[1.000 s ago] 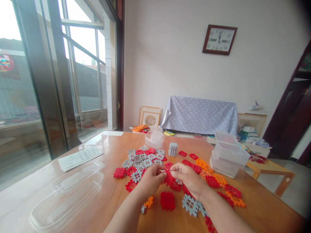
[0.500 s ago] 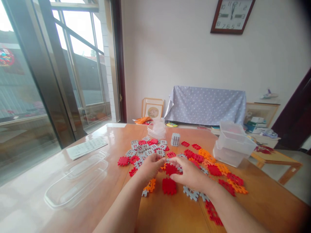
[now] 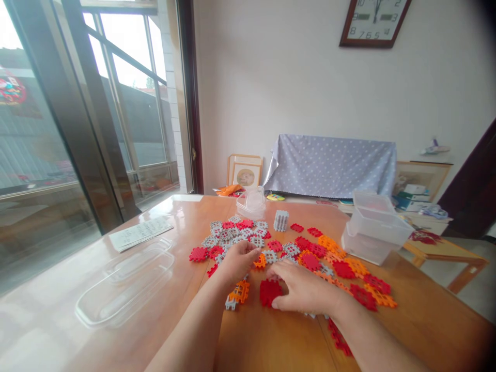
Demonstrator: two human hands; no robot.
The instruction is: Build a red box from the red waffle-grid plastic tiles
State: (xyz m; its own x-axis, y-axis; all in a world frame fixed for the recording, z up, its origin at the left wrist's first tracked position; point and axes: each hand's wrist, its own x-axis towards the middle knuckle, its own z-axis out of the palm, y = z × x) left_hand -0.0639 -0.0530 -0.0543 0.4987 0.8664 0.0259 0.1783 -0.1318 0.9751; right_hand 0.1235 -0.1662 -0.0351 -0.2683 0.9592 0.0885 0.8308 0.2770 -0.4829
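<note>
A red square interlocking tile (image 3: 270, 292) with toothed edges lies on the near middle of the table. My right hand (image 3: 296, 287) reaches over its right side, thumb at the near edge and fingers at the far edge, closed on it. My left hand (image 3: 240, 259) is just beyond and to the left, with thumb and fingers curled together and no tile showing in them. An orange tile (image 3: 260, 261) lies beside its fingertips. Below its wrist are another orange tile (image 3: 240, 292) and a grey tile (image 3: 231, 304). Several grey and red tiles (image 3: 232, 235) are heaped beyond.
A grey tile stack (image 3: 281, 220) stands toward the back. Red and orange tiles (image 3: 344, 268) spread to the right, near clear plastic boxes (image 3: 372, 232). A clear lid (image 3: 124, 289) and a paper sheet (image 3: 141, 233) lie left. A small clear container (image 3: 250, 206) stands at the far edge.
My right hand has moved down and toward me, onto the near red tile. The red tile seen between my hands is no longer there. My left hand has shifted slightly up.
</note>
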